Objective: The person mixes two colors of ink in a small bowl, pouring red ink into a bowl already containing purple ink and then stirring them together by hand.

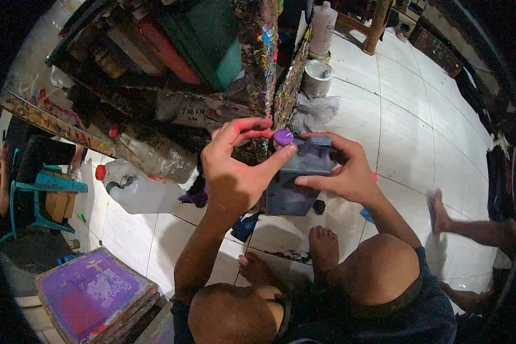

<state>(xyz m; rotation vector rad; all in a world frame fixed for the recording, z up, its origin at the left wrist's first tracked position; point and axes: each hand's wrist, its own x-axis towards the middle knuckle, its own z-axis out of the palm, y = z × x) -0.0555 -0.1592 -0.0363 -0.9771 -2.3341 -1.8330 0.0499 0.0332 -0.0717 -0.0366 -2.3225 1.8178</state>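
A dark grey plastic jug (pixel 286 192) stands upright between my hands, in front of a paint-crusted post. On its top is a round purple cap (pixel 282 137). My left hand (pixel 239 166) grips the cap with thumb and fingers, the index finger raised a little beside it. My right hand (pixel 345 175) is closed around the jug's upper right side, thumb across its near face. A small black lid-like object (pixel 319 206) lies on the floor beside the jug.
A paint-stained shelf (pixel 86 126) rises ahead. A translucent jug (pixel 137 198) lies left, near a teal chair (pixel 51 183) and stacked purple screen frames (pixel 97 292). A bottle (pixel 321 31), can (pixel 318 80) and crumpled plastic (pixel 312 114) line the post. Another person's leg (pixel 476 229) is right.
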